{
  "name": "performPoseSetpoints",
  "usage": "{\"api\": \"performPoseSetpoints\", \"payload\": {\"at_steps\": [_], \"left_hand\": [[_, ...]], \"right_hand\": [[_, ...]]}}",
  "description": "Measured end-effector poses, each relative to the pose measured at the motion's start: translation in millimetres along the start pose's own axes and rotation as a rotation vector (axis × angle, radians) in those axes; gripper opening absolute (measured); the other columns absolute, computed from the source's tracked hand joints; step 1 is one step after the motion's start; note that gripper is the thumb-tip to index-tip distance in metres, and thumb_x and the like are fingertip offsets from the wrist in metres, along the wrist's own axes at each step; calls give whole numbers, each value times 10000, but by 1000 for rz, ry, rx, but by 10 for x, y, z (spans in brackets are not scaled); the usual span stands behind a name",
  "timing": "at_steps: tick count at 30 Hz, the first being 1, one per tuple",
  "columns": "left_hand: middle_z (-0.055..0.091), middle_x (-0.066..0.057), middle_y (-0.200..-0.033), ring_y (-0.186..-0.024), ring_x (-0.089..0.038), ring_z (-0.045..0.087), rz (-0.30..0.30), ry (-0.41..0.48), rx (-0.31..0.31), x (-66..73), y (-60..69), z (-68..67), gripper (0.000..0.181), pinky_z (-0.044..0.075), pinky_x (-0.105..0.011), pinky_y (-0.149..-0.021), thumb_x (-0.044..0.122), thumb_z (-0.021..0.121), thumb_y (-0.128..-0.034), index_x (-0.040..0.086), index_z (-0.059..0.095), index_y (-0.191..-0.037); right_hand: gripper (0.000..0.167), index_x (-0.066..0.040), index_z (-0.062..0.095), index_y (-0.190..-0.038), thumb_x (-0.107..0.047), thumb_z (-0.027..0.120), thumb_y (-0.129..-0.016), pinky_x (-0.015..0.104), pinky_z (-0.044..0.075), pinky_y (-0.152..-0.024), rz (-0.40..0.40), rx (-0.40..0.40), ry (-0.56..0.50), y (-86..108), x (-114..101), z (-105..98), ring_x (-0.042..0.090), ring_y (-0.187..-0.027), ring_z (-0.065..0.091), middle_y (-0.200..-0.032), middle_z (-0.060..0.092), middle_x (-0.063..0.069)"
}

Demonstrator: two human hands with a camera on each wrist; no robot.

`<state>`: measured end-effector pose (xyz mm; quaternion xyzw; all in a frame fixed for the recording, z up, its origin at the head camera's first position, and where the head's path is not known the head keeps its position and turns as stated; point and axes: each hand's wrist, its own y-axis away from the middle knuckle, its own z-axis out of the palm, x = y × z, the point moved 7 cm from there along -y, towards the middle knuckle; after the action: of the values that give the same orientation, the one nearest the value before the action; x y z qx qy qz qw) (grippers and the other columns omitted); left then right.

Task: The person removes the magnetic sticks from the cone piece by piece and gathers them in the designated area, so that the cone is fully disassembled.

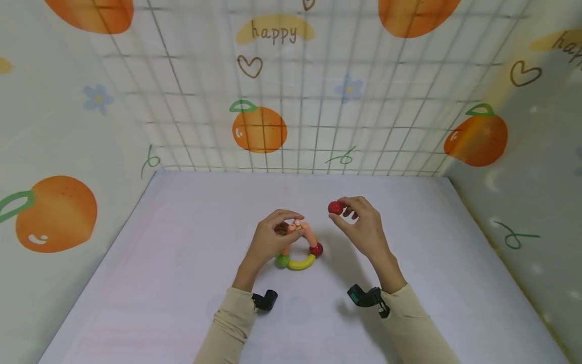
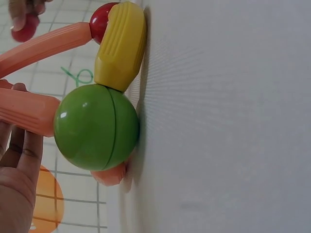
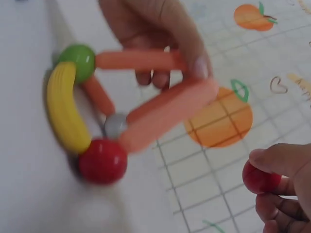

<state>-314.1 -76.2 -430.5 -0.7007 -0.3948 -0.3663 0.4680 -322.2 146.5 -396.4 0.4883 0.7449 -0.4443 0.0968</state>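
Observation:
My left hand (image 1: 268,237) holds the raised ends of several salmon-coloured rods (image 1: 309,235), which lean together into a peak. At the base of this toy structure, a yellow curved rod (image 1: 302,264) joins a green ball (image 1: 282,261) to a red ball (image 1: 316,249). A silver ball (image 3: 115,126) and another low salmon rod (image 3: 98,93) show in the right wrist view. Up and to the right, my right hand (image 1: 367,230) pinches a separate red ball (image 1: 335,208) between thumb and fingers, apart from the structure. My left fingers partly hide the peak.
The structure stands on a white tabletop (image 1: 182,227). Behind the table rises a wire grid (image 1: 313,116) under a sheet printed with oranges, and similar printed sheets (image 1: 50,136) line the sides. A black wrist camera (image 1: 265,301) sits on each sleeve.

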Motion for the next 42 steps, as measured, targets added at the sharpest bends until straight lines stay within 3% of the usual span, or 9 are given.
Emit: {"api": "performPoseSetpoints", "payload": {"at_steps": [4, 8, 16, 25, 34, 42], "left_hand": [[642, -16, -1205, -889, -197, 633, -4, 2, 1, -185, -26, 9, 333, 550, -318, -794, 154, 814, -859, 99, 723, -1175], [639, 39, -1200, -905, -178, 641, -8, 13, -8, -259, -27, 12, 319, 551, -303, -803, 235, 814, -864, 174, 731, -1166], [631, 113, -1195, -905, -153, 634, -26, -5, -17, -278, -25, 16, 293, 550, -311, -815, 322, 792, -879, 263, 726, -1159], [634, 84, -1200, -920, -163, 648, -18, 2, -18, -280, -21, 18, 308, 553, -317, -818, 290, 785, -890, 175, 729, -1170], [636, 84, -1182, -881, -166, 639, -6, -8, -1, -260, -19, 11, 283, 551, -303, -789, 287, 787, -888, 205, 733, -1154], [640, 58, -1188, -875, -185, 632, -21, 11, 4, -242, -24, 8, 290, 545, -321, -790, 257, 793, -883, 180, 736, -1156]], "right_hand": [[359, -19, 706, -1115, -162, 851, -819, 440, 527, -706, 8, -2, 39, -30, 149, -46, 228, -831, 603, -979, 641, 102], [381, -3, 690, -1132, -141, 851, -816, 396, 502, -713, 52, -15, 69, -56, 331, -70, 246, -841, 602, -1000, 634, 126], [358, 7, 686, -1117, -127, 841, -822, 387, 458, -716, 115, -36, 99, -117, 670, -28, 288, -861, 593, -1009, 638, 146], [339, 17, 691, -1104, -154, 824, -843, 416, 469, -757, 225, -120, 103, -200, 1013, 155, 324, -875, 609, -1024, 640, 176], [354, 25, 684, -1146, -172, 793, -872, 412, 477, -782, 349, -206, 127, -216, 1203, 315, 298, -902, 596, -1060, 633, 188], [353, 21, 673, -1156, -170, 784, -881, 401, 470, -771, 377, -266, 127, -161, 1244, 398, 289, -918, 580, -1066, 613, 173]]}}
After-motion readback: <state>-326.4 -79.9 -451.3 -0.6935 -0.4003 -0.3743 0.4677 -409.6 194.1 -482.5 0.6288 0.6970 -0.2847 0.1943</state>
